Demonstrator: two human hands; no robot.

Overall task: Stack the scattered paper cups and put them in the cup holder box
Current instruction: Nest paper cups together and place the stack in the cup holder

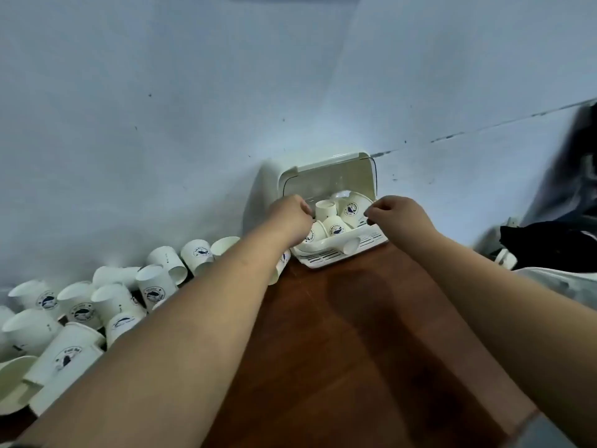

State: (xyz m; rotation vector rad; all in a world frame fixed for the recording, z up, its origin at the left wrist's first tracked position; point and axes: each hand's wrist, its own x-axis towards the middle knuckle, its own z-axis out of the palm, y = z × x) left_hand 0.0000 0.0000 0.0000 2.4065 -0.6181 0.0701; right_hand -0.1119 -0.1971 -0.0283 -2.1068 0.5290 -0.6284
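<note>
The cup holder box (326,176) stands just right of the frame's centre, at the far end of the brown table (339,324) and against the pale wall (161,124). Its clear lid (323,185) is swung up and back. Both hands reach to the opening. The left hand (290,218) is at its left edge and the right hand (395,218) at its right edge, so the box lies between them. Each hand's fingers are curled in tight, the right thumb and forefinger drawn together near the box's rim. Whether either hand is gripping the lid edge, the rim or nothing cannot be told. Inside the box, in the gap between the two hands, sit several cups in the box (336,226), loose and tilted rather than nested. One small cup (351,245) lies on its side on the slatted front tray. The scattered cups (151,286) fill the lower left of the frame along the wall, tipped at all angles, well apart from both hands. A dark cloth (549,244) lies at the right edge.
</note>
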